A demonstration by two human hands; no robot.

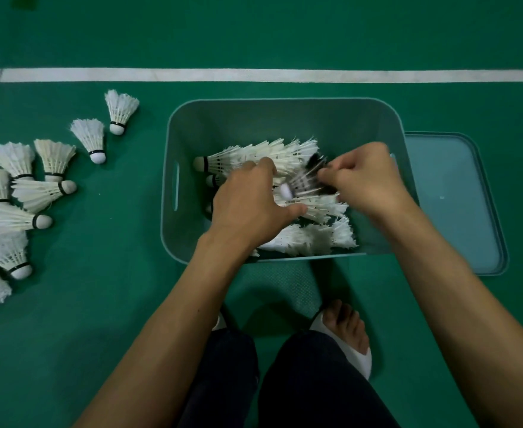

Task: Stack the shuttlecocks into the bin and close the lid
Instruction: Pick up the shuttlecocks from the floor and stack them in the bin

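Note:
A teal plastic bin (192,125) stands open on the green floor and holds several white shuttlecocks (263,156) lying on their sides. Both hands reach down into it. My right hand (368,180) pinches the feather skirt of a blurred shuttlecock (303,183) whose white cork points left. My left hand (251,202) hovers over the pile with fingers spread, its fingertips by that cork; whether it grips anything is hidden. The bin's lid (458,205) lies flat on the floor, right of the bin. Several loose shuttlecocks (44,189) lie scattered on the floor to the left.
A white court line (254,75) crosses the floor beyond the bin. My knees in dark trousers and a bare foot in a white slipper (350,338) are just in front of the bin.

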